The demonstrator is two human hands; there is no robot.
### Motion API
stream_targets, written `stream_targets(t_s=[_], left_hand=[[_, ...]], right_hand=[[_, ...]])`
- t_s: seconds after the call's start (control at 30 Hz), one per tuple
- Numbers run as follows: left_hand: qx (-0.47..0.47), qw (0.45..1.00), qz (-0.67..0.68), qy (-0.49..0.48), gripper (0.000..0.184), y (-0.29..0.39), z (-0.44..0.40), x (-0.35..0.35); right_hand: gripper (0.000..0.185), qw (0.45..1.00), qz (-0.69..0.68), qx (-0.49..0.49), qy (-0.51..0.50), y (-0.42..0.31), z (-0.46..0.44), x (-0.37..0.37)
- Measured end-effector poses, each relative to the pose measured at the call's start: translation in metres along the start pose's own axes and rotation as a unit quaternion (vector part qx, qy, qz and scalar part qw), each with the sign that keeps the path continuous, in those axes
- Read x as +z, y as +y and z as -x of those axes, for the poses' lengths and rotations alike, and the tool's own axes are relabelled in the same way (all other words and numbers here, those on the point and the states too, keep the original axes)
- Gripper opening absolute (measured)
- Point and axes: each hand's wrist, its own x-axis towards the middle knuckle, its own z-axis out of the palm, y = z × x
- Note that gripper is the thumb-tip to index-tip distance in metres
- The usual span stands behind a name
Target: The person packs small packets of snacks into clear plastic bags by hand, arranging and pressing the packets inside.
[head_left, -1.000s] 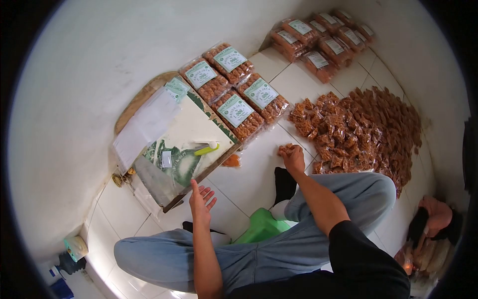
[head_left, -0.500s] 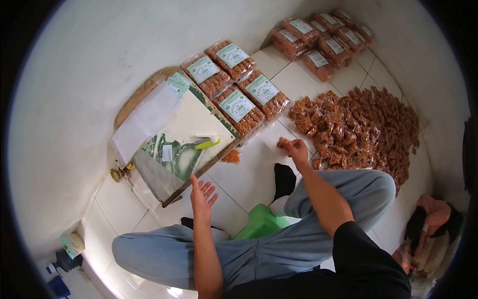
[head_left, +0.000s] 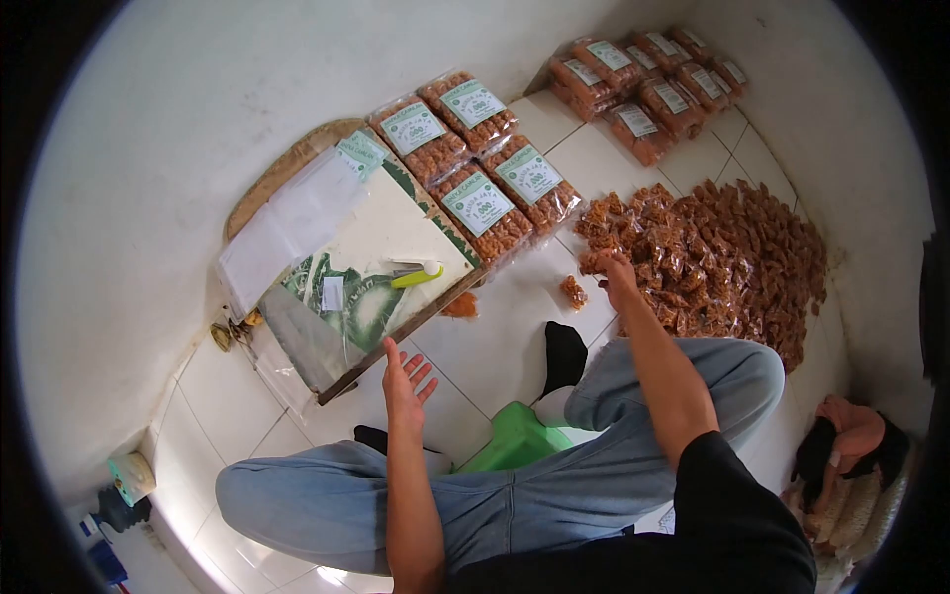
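Note:
My right hand [head_left: 618,277] reaches to the left edge of a large heap of small snack packets [head_left: 727,267], its fingers closed round a small packet [head_left: 597,259]. A single small packet [head_left: 573,292] lies on the tiles just left of that hand. My left hand [head_left: 404,381] is held palm up with fingers spread, holding nothing, near the front edge of a low table [head_left: 396,233]. On the table are clear plastic bags [head_left: 287,233], green labels [head_left: 362,153] and a yellow-green cutter [head_left: 418,277].
Several large labelled packs [head_left: 480,203] stand beside the table. More packs [head_left: 648,94] are stacked by the back wall. A green stool [head_left: 520,441] is between my legs. Another person [head_left: 849,436] bends over sacks at the lower right. An orange packet [head_left: 460,305] lies by the table edge.
My right hand has moved right to the heap. The small packet it held earlier appears to lie on the floor, and another is in its fingers. My left hand stays open.

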Motion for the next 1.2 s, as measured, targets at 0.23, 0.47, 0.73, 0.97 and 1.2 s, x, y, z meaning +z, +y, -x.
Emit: stream_targets(t_s=[0.23, 0.47, 0.73, 0.97, 1.2], left_hand=[[-0.011, 1.0, 0.003, 0.002, 0.107, 0.001, -0.001, -0.001], [-0.023, 1.0, -0.01, 0.005, 0.107, -0.003, -0.003, 0.003], [-0.027, 0.999, -0.022, 0.0, 0.105, -0.006, -0.004, 0.005], [-0.028, 0.999, -0.019, 0.008, 0.097, -0.009, -0.005, 0.004], [-0.035, 0.999, -0.026, 0.014, 0.094, -0.015, -0.007, 0.004]], right_hand=[[0.031, 0.974, 0.181, -0.048, -0.124, 0.013, -0.021, -0.007], [0.07, 0.888, 0.441, -0.049, -0.116, 0.017, 0.007, 0.017], [0.073, 0.75, 0.639, -0.16, -0.065, 0.072, 0.018, 0.002], [0.059, 0.821, 0.535, -0.177, -0.086, 0.06, 0.019, 0.011], [0.059, 0.981, -0.002, -0.142, 0.134, 0.036, -0.027, 0.018]])
